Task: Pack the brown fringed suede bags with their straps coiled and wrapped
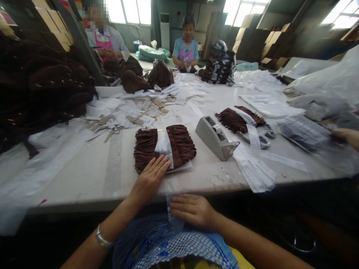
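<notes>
A brown fringed bag point(182, 144), folded into a flat bundle, lies near the table's front edge with a white paper band point(164, 144) around its middle. My left hand point(153, 173) rests on its front side, fingers stretched flat over the band's lower end. A translucent strip point(171, 186) hangs from the bundle over the table edge towards my checked apron. My right hand point(193, 211) lies against that strip below the edge, fingers extended side by side; its palm side is hidden. Right of the bundle stands a grey tape dispenser point(214, 138).
A second banded fringed bundle point(238, 119) and scissors point(262, 141) lie beyond the dispenser, near white paper strips point(254, 168). Brown bags point(47, 86) heap up at left. Another person's hand point(346, 137) touches a plastic bag at right. Two people work across the table.
</notes>
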Motion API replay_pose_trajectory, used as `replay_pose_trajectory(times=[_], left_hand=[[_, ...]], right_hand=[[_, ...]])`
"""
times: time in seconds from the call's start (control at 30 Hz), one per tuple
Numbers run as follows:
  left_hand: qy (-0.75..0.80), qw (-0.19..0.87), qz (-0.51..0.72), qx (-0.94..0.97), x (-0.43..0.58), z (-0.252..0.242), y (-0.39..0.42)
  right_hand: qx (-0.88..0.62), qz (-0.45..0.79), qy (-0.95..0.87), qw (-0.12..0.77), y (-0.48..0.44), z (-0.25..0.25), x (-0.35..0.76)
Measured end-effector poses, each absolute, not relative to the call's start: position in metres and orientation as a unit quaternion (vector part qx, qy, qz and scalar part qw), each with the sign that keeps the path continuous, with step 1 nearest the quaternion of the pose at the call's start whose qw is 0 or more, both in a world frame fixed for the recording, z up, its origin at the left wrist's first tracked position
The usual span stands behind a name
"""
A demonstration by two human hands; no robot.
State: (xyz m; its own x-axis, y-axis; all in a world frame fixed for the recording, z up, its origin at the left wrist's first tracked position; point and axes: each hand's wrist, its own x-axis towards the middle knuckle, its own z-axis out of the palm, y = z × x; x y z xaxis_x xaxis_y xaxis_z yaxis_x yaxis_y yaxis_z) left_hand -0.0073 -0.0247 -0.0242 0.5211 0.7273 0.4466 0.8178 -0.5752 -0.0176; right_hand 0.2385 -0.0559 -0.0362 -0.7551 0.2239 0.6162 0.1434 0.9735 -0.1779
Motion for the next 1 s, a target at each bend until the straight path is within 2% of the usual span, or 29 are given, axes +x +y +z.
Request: replay_pose_trajectory(times=[0.23, 0.4, 0.57, 0.7, 1.0], left_hand=[[-0.461, 0.140, -0.224, -0.847, 0.001, -0.022, -0.029], [-0.468, 0.164, -0.234, -0.836, 0.007, -0.016, -0.035], [-0.468, 0.123, -0.302, -0.821, 0.007, -0.018, -0.038], [-0.477, 0.100, -0.314, -0.815, 0.008, -0.019, -0.041], [-0.542, 0.072, -0.324, -0.772, 0.021, -0.015, -0.058]], right_hand=[[-0.074, 0.063, -0.939, 0.330, -0.056, -0.030, 0.240], [-0.048, 0.094, -0.947, 0.304, -0.046, 0.001, 0.247], [-0.032, 0.142, -0.936, 0.322, -0.031, 0.032, 0.248], [-0.058, 0.182, -0.910, 0.369, -0.010, 0.046, 0.240], [-0.176, 0.245, -0.873, 0.384, 0.071, 0.067, 0.202]])
